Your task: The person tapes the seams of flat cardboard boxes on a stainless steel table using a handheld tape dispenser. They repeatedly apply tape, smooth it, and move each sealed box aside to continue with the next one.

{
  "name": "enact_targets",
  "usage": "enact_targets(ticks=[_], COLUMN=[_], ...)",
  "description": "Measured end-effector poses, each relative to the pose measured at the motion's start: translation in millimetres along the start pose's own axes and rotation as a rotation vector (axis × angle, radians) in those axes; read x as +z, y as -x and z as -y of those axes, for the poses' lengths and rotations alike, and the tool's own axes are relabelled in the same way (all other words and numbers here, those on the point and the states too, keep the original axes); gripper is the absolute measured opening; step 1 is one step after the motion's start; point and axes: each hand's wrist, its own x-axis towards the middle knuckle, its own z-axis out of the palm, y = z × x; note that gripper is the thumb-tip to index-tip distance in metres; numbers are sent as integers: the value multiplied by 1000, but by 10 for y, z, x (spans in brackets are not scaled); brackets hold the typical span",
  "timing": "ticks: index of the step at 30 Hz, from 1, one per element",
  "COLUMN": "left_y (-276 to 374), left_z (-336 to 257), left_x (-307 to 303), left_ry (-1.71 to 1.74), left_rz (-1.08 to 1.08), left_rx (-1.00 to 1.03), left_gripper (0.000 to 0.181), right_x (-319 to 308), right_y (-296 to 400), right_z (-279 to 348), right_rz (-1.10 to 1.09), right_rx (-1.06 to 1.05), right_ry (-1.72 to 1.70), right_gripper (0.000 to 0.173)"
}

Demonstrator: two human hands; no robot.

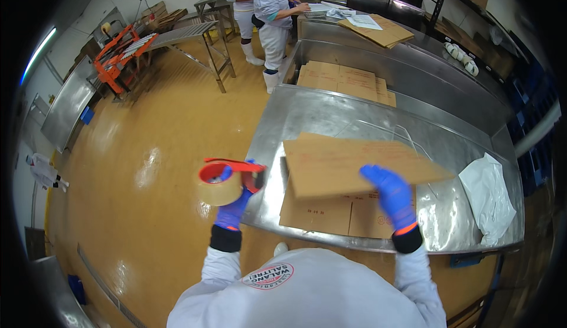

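Observation:
My blue-gloved left hand [234, 206] grips a red tape dispenser [252, 167] with a roll of packing tape [219, 193], left of the steel table's edge. My blue-gloved right hand [392, 193] is at the near edge of a flattened cardboard box [332, 164], with its fingers across the upper face; the thumb is hidden. This box is tilted and slightly blurred, over more flattened cardboard boxes [316, 217] at the front of the steel table [305, 111]. Red print marks the cardboard.
Right on the table lies a white plastic bag [489, 199]; a bent wire frame [409, 137] sits behind the cardboard. Beyond are a bin of flat boxes [341, 80] and two co-workers [270, 18]. Far left stand a roller conveyor [186, 33] and an orange machine [117, 62].

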Motion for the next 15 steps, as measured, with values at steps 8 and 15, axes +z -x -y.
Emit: enact_targets(ticks=[8, 15], left_y=[259, 327], left_z=[-162, 481], left_x=[-80, 45], left_ry=[-702, 114], left_rz=[-49, -68], left_rx=[287, -204], left_gripper=[48, 38], right_x=[124, 1820], right_y=[-2049, -590], right_z=[-764, -1163], right_rz=[-246, 281], right_rx=[-55, 296], right_ry=[568, 171], right_gripper=[59, 60])
